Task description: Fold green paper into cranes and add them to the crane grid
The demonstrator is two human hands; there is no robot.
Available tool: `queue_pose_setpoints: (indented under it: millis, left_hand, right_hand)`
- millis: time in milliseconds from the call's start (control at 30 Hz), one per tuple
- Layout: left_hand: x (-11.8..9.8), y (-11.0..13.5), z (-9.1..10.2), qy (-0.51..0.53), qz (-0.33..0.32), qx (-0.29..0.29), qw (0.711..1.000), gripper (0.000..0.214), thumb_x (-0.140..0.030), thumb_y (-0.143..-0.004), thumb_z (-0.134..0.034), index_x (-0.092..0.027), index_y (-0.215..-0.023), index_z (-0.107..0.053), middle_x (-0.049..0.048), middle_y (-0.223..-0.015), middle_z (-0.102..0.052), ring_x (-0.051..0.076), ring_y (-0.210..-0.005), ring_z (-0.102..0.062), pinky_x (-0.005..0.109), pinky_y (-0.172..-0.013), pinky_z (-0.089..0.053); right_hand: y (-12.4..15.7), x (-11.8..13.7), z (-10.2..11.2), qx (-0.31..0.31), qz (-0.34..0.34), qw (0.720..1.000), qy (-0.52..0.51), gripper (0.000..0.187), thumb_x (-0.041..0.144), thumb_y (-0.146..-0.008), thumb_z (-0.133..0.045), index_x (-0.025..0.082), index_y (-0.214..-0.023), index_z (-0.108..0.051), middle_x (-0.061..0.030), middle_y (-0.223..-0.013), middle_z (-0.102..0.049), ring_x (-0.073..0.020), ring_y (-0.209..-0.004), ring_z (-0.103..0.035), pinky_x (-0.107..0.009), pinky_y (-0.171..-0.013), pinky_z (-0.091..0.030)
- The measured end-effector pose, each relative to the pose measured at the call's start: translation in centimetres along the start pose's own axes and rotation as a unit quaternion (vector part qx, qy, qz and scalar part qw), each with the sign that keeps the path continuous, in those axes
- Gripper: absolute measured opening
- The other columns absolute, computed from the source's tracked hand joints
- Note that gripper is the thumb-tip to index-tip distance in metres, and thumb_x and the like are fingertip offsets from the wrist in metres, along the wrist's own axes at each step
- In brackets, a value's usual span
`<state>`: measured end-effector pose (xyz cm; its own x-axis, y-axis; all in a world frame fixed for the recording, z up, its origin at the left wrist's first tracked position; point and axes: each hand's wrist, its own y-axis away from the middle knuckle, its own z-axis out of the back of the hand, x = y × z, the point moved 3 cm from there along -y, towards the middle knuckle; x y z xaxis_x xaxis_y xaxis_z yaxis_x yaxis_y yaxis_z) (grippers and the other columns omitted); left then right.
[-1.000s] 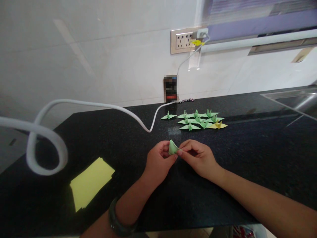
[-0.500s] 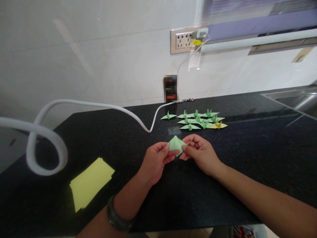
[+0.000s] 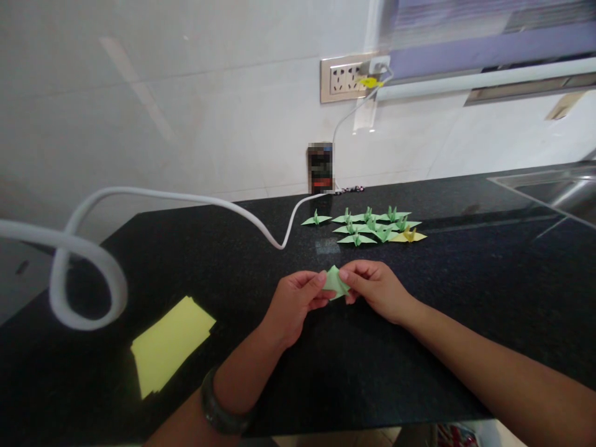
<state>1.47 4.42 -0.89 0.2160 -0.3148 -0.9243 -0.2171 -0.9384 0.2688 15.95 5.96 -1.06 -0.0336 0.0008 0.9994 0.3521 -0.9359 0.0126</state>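
Between both hands is a small piece of folded green origami paper [image 3: 335,284], held above the dark countertop [image 3: 363,372]. My left hand [image 3: 298,301] pinches its left side, thumb on top and fingers beneath. On the right side, my right hand [image 3: 375,288] is closed on it, with the thumb near the upper corner. The fingers hide parts of the paper's edges. Just beyond the hands stand several green paper cranes [image 3: 356,239] in a cluster, with one yellow paper crane [image 3: 409,235] at its right end.
A stack of yellow paper [image 3: 172,347] lies at the left. A thick white cable [image 3: 218,202] loops across the left side toward a blurred-out device [image 3: 321,167] against the wall. A wall socket [image 3: 347,77] holds a white plug. The sink edge [image 3: 535,192] is at far right.
The right thumb has shifted up toward the paper's top corner, and the left thumb has slid slightly right. The green paper sits a little lower and shows less of its surface.
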Motion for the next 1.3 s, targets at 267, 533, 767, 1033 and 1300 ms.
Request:
queue_pose_setpoints:
  millis: [267, 533, 767, 1033, 1300]
  left_hand:
    - [0.08, -0.16, 0.06, -0.001, -0.001, 0.003, 1.0, 0.028, -0.037, -0.068, -0.057, -0.012, -0.079, -0.06, 0.0051, -0.075, -0.062, 0.013, -0.067, -0.06, 0.021, -0.059, -0.045]
    - [-0.15, -0.04, -0.07, -0.026, -0.012, -0.007, 1.0, 0.028, -0.037, -0.068, -0.057, -0.012, -0.08, -0.061, 0.0046, -0.074, -0.063, 0.013, -0.067, -0.06, 0.023, -0.061, -0.045]
    - [0.06, -0.18, 0.1, -0.028, -0.02, -0.001, 0.999, 0.026, -0.038, -0.069, -0.055, -0.013, -0.078, -0.06, 0.0035, -0.073, -0.062, 0.012, -0.066, -0.06, 0.022, -0.06, -0.045]
    - [0.05, -0.19, 0.02, -0.018, -0.01, 0.014, 1.0, 0.027, -0.037, -0.071, -0.053, -0.011, -0.077, -0.058, 0.0043, -0.071, -0.061, 0.012, -0.063, -0.059, 0.022, -0.059, -0.045]
    - [0.18, -0.15, 0.01, -0.026, -0.013, 0.018, 0.999, 0.027, -0.037, -0.071, -0.054, -0.011, -0.079, -0.06, 0.0054, -0.074, -0.062, 0.013, -0.067, -0.06, 0.023, -0.061, -0.045]
  right_hand:
    - [0.34, 0.15, -0.36, -0.027, 0.084, 0.995, 0.047, 0.009, 0.025, -0.076, -0.049, 0.018, -0.082, -0.047, 0.0041, -0.059, -0.048, -0.0056, -0.045, -0.044, -0.018, -0.042, -0.037]
    - [0.24, 0.2, -0.24, -0.021, 0.07, 0.995, 0.073, 0.016, 0.032, -0.075, -0.051, 0.016, -0.079, -0.053, 0.0009, -0.065, -0.05, -0.0073, -0.051, -0.045, -0.019, -0.046, -0.041]
    - [0.21, 0.14, -0.22, 0.0, 0.065, 0.997, 0.044, 0.018, 0.034, -0.075, -0.05, 0.016, -0.075, -0.054, 0.0007, -0.064, -0.049, -0.0082, -0.055, -0.046, -0.019, -0.048, -0.044]
    - [0.21, 0.31, -0.19, 0.017, 0.071, 0.997, 0.035, 0.017, 0.032, -0.077, -0.048, 0.016, -0.074, -0.054, 0.0003, -0.064, -0.05, -0.0085, -0.056, -0.048, -0.019, -0.05, -0.045]
    - [0.28, 0.35, 0.13, -0.019, 0.124, 0.988, 0.094, 0.005, 0.021, -0.075, -0.05, 0.018, -0.079, -0.049, 0.0018, -0.065, -0.05, -0.0079, -0.055, -0.046, -0.02, -0.05, -0.039]
